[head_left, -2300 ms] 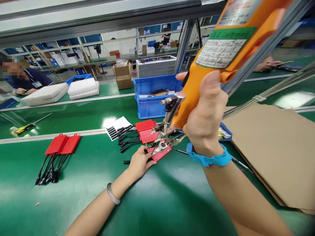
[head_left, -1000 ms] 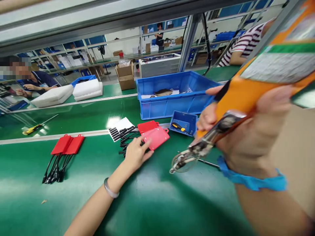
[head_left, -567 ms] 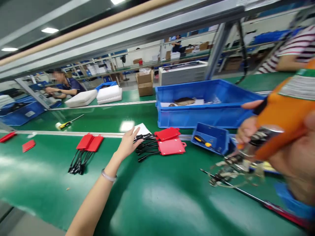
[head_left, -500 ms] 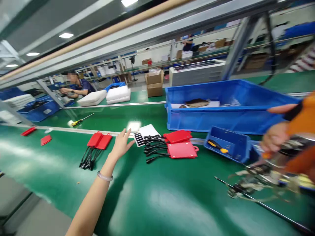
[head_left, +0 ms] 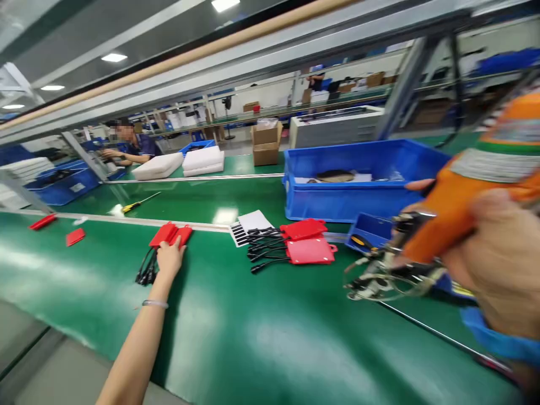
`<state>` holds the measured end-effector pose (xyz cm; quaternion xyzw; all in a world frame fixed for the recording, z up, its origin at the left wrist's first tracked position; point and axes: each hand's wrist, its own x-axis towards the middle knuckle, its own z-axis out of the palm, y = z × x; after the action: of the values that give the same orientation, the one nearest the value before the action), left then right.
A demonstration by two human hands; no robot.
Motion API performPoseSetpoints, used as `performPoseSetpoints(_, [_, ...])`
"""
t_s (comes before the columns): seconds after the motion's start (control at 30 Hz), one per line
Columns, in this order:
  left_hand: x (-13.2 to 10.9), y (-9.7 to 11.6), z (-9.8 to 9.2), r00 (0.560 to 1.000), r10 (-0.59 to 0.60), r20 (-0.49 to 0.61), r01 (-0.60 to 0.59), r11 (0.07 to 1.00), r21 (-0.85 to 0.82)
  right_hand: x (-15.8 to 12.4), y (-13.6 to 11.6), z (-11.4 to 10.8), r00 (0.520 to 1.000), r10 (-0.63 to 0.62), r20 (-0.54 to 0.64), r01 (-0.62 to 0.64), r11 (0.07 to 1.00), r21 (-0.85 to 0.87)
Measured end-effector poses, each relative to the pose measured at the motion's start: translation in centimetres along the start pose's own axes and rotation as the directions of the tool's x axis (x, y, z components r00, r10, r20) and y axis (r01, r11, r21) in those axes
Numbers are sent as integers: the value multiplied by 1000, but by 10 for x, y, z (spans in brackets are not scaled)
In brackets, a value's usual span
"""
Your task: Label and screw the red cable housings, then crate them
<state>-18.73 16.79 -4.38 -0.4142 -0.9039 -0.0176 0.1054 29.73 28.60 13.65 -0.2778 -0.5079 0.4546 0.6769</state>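
Observation:
My left hand rests on the near side of two red flat pouches, thumb and fingers apart and touching them. Black cables with plugs trail from these pouches, partly behind the hand. At the right, my right hand is wrapped around a bulky orange hand tool with metal parts and thin clear strips at its front; motion blurs it, and its exact kind is unclear. More red pouches with black cables lie mid-table, beside a white sheet with black bars.
A large blue bin stands behind a small blue tray. A long metal rod lies at the right. Red pieces and a yellow-handled screwdriver are at the left. A co-worker sits across the bench.
My left hand has moved left from beside the white sheet onto the left pair of pouches. My right hand, with the orange tool, has come further into view.

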Motion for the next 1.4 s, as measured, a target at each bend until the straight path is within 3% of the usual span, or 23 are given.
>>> performPoseSetpoints(0.13, [2, 8, -14, 998, 58, -8, -58, 997, -56, -2, -9, -12, 986, 82, 144, -72, 995, -73])
performPoseSetpoints(0.2, [-16, 25, -26, 968, 193, -159, -211, 972, -103, -5, -12, -13, 986, 86, 146, -75, 994, -81])
performPoseSetpoints(0.27, [-48, 56, -41, 860, 375, -347, -443, 886, -141, -9, -13, -11, 993, 69, 100, -61, 995, -79])
performPoseSetpoints(0.3, [-68, 75, -48, 792, 483, -374, -566, 810, -152, -11, -14, -8, 995, 61, 77, -56, 996, -76])
performPoseSetpoints(0.4, [-125, 142, -61, 589, 729, -350, -807, 558, -196, -17, -11, 3, 998, 31, 63, -28, 998, -53])
performPoseSetpoints(0.43, [-139, 164, -61, 544, 773, -328, -839, 502, -209, -19, -9, 7, 997, 16, 70, -12, 999, -49])
performPoseSetpoints(0.5, [-156, 198, -57, 500, 820, -278, -862, 440, -251, -22, -3, 14, 996, -18, 85, 22, 999, -44])
performPoseSetpoints(0.6, [-163, 224, -48, 477, 851, -220, -863, 406, -300, -25, 10, 20, 994, -80, 72, 84, 995, -60])
performPoseSetpoints(0.77, [-162, 227, -45, 433, 871, -230, -883, 359, -304, -28, 27, 23, 991, -119, 60, 122, 991, -48])
performPoseSetpoints(1.2, [-165, 228, -49, 456, 868, -195, -866, 382, -324, -38, 41, 26, 995, -95, 16, 97, 978, -184])
performPoseSetpoints(1.4, [-166, 228, -49, 460, 869, -184, -852, 373, -367, -51, 43, 31, 990, -142, 20, 143, 981, -131])
